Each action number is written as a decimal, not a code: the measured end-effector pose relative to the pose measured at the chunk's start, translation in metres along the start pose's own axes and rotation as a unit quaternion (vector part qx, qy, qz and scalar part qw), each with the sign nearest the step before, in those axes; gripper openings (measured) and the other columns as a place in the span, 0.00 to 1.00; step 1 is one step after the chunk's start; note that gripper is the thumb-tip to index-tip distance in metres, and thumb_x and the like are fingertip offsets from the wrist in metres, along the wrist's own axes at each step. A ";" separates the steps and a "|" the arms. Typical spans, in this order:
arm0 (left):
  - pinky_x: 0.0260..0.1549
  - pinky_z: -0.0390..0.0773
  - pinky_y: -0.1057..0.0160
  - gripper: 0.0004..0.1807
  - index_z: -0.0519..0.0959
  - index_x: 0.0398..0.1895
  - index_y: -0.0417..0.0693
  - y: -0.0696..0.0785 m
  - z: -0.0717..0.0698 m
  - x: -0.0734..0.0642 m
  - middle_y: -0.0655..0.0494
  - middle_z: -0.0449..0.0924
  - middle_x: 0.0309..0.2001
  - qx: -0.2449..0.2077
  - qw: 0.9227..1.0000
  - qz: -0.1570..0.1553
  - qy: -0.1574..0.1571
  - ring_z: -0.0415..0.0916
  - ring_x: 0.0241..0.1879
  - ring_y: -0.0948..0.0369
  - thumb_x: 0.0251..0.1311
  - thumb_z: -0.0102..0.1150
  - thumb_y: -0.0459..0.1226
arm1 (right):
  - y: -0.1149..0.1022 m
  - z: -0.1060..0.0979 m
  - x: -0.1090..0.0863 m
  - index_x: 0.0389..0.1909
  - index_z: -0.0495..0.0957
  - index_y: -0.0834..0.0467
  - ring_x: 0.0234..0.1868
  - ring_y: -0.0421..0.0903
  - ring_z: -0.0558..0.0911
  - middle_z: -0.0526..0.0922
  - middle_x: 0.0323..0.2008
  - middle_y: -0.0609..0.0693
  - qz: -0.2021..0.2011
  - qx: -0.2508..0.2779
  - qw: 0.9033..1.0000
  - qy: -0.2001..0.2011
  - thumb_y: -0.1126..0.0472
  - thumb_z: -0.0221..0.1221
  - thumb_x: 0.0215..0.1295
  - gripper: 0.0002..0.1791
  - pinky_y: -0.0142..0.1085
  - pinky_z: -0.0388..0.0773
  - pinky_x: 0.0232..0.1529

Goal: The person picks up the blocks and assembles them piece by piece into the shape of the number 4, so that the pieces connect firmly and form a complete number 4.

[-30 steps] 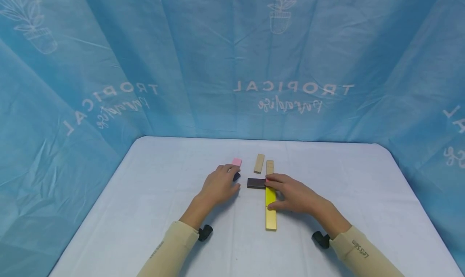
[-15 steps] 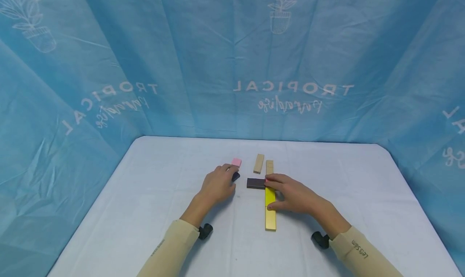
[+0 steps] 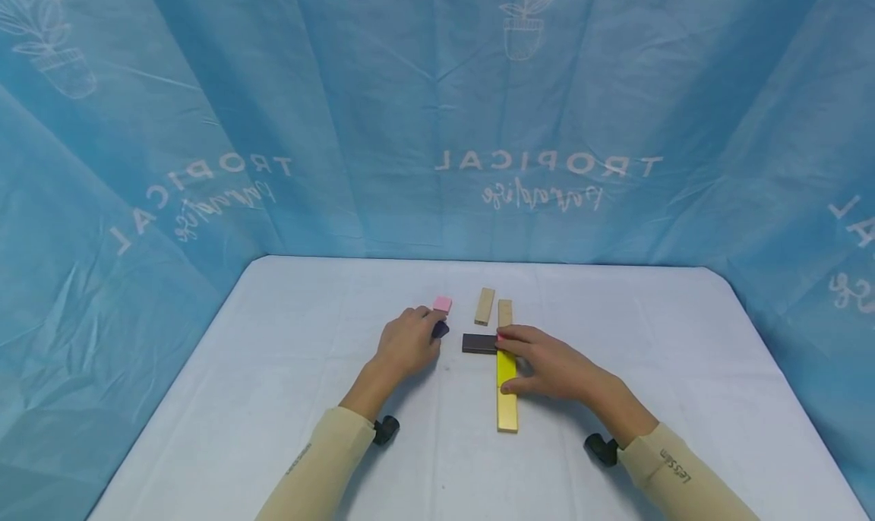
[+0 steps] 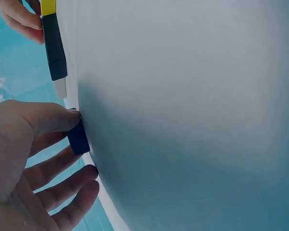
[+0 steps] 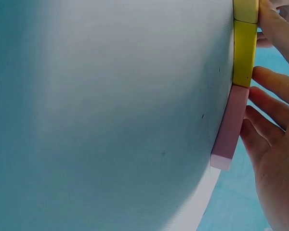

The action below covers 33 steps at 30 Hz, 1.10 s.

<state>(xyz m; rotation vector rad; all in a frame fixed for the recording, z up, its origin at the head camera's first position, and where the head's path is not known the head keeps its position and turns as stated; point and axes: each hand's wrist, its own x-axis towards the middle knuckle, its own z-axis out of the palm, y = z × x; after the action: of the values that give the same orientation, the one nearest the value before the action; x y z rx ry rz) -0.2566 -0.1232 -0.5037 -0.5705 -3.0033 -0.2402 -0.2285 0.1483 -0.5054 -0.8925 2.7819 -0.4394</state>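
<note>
My left hand (image 3: 403, 344) pinches a small dark blue block (image 4: 78, 138) between thumb and index finger; the other fingers are spread in the left wrist view. My right hand (image 3: 550, 363) rests along a line of flat blocks, its fingers fairly straight. The line has a gold block (image 3: 507, 412) nearest me, then a yellow block (image 3: 506, 367). A pink block (image 5: 231, 126) meets the yellow one under my right fingertips, mostly hidden in the head view. A wooden block (image 3: 504, 311) lies at the far end. A black block (image 3: 479, 343) lies crosswise, against the line's left side.
A loose wooden block (image 3: 484, 306) lies slightly tilted beyond the black one. Another pink block (image 3: 442, 304) lies just past my left fingertips. The white-covered table (image 3: 273, 384) is backed by a blue printed curtain (image 3: 362, 126).
My left thumb has drawn in toward the fingers and now presses on the dark blue block, which has shifted very slightly. The right hand stays where it was on the line.
</note>
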 end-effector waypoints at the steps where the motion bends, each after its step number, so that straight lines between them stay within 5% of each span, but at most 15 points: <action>1: 0.41 0.79 0.56 0.24 0.77 0.59 0.53 0.000 0.000 0.000 0.52 0.78 0.50 -0.002 1.000 0.000 0.001 0.76 0.48 0.55 0.57 0.63 0.42 | 0.000 0.000 0.000 0.67 0.69 0.47 0.69 0.43 0.60 0.61 0.70 0.43 0.000 -0.001 1.000 0.000 0.28 0.62 0.48 0.46 0.41 0.64 0.63; 12: 0.37 0.79 0.58 0.22 0.80 0.54 0.51 0.002 0.002 0.000 0.53 0.79 0.44 -0.024 1.000 0.004 0.019 0.77 0.42 0.59 0.54 0.64 0.44 | 0.001 -0.001 0.001 0.67 0.69 0.48 0.69 0.43 0.60 0.61 0.70 0.43 -0.004 -0.002 1.000 0.002 0.28 0.61 0.49 0.46 0.41 0.64 0.63; 33: 0.34 0.78 0.61 0.21 0.81 0.49 0.52 0.023 0.003 -0.002 0.57 0.79 0.40 0.019 1.000 -0.004 0.001 0.74 0.37 0.61 0.54 0.65 0.51 | 0.002 0.001 0.000 0.68 0.68 0.47 0.69 0.41 0.59 0.60 0.70 0.41 -0.003 0.000 1.000 0.001 0.26 0.59 0.48 0.48 0.40 0.62 0.64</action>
<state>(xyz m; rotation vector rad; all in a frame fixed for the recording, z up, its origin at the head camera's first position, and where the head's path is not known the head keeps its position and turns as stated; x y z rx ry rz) -0.2461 -0.1019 -0.5040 -0.5544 -3.0026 -0.1831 -0.2293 0.1502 -0.5067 -0.8997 2.7818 -0.4415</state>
